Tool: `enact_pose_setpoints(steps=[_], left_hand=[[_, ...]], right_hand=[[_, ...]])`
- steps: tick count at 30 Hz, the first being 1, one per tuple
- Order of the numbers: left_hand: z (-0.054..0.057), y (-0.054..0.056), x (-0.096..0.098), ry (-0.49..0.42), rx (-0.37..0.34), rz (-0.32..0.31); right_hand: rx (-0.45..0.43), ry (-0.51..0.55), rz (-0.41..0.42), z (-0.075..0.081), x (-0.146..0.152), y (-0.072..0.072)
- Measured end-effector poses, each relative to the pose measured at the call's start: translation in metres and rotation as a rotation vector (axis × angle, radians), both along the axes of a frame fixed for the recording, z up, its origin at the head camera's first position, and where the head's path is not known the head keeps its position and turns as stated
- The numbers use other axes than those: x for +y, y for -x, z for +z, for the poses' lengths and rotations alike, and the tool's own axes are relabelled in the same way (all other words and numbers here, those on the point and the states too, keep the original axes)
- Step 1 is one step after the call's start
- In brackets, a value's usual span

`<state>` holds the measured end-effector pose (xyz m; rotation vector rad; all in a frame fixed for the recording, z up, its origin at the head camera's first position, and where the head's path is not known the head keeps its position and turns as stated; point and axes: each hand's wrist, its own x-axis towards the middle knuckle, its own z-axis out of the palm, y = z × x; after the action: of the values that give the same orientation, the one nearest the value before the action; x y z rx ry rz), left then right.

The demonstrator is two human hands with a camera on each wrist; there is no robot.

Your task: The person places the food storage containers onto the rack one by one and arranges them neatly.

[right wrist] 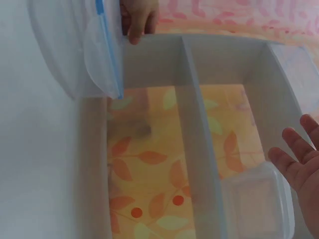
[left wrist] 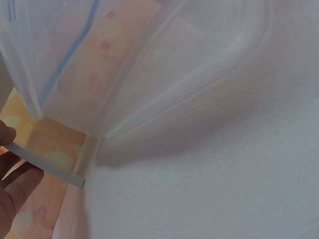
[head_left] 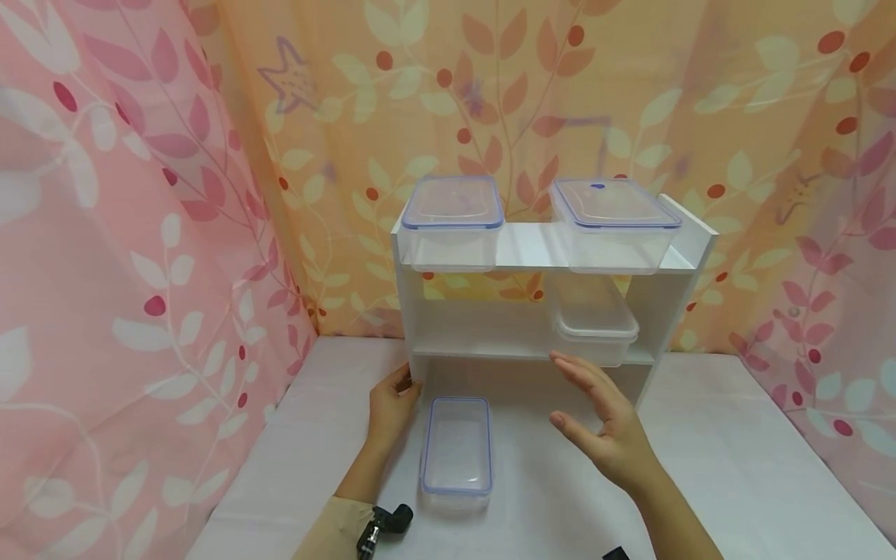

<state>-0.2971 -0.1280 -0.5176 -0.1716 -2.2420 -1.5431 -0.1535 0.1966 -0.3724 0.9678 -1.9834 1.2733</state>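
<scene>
Right grip (head_left: pixel 609 432), left wrist view: pinched shelf (left wrist: pixel 51 168)

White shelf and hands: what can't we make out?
White shelf: head view, lower part partly hidden by right hand.
Left hand: left wrist view, cut off by left edge.
Blue-rimmed container: left wrist view, cut off by top edge.
Dark smudge: right wrist view, too blurred to identify.

Shiny plastic, matt cloth
Clear glossy plastic boxes (head_left: pixel 456 447) on and before the smooth shelf (head_left: pixel 483 330); printed cloth curtain (head_left: pixel 504 85) behind it; finely textured matt table covering (head_left: pixel 742 467) beneath it.
</scene>
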Motion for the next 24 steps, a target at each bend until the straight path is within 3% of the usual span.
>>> enact_pose_setpoints(steps=[8,19,24], left_hand=[[-0.001,0.0,0.0,-0.007,-0.022,-0.003],[-0.002,0.0,0.001,-0.028,-0.006,-0.003],[-0.002,0.0,0.001,-0.018,-0.026,0.003]], right_hand=[[-0.086,-0.01,0.0,-0.044,-0.006,0.013],[-0.264,-0.047,-0.036,-0.074,-0.02,0.014],[-0.282,-0.04,-0.03,-0.091,-0.026,0.014]])
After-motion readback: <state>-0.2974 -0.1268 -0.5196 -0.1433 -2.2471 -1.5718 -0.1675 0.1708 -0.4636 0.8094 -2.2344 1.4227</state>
